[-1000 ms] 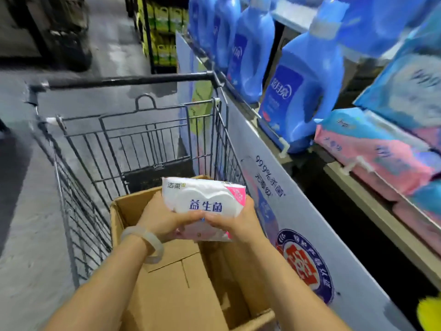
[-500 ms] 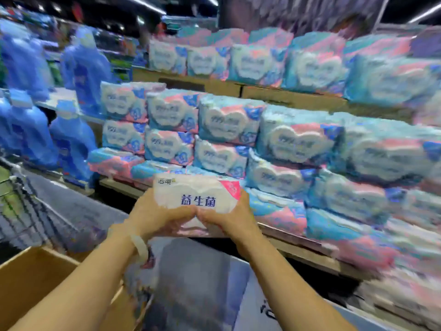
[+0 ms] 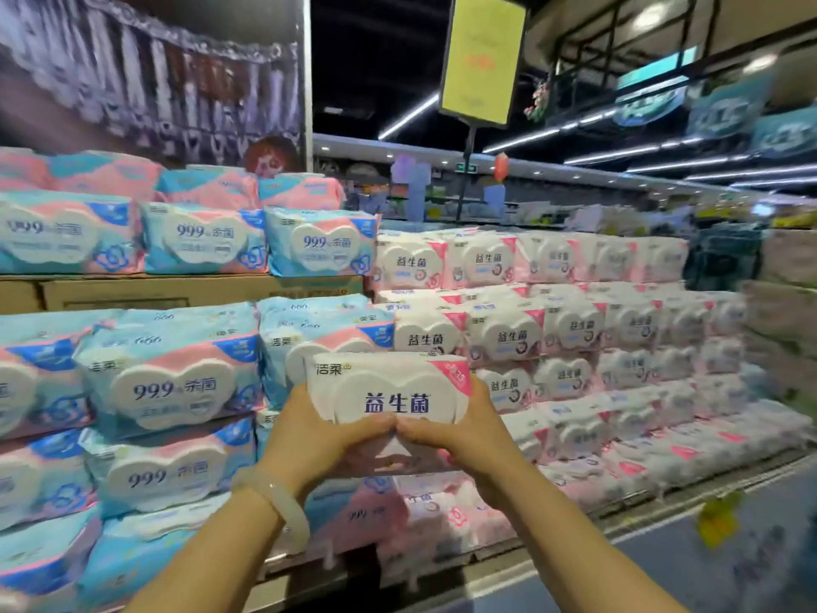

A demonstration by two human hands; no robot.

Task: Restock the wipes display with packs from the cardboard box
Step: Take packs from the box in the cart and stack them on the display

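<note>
Left hand [image 3: 316,440] and right hand [image 3: 464,431] both grip one white-pink wipes pack [image 3: 389,391], raised before the stacked display [image 3: 552,329].

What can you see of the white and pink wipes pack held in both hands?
The white soft plastic wipes pack with a pink corner has a heart-shaped white panel with dark blue characters. It is held level, front toward the camera, in front of the stacked display. The left hand and right hand grip its lower edge, thumbs meeting in front.
</note>
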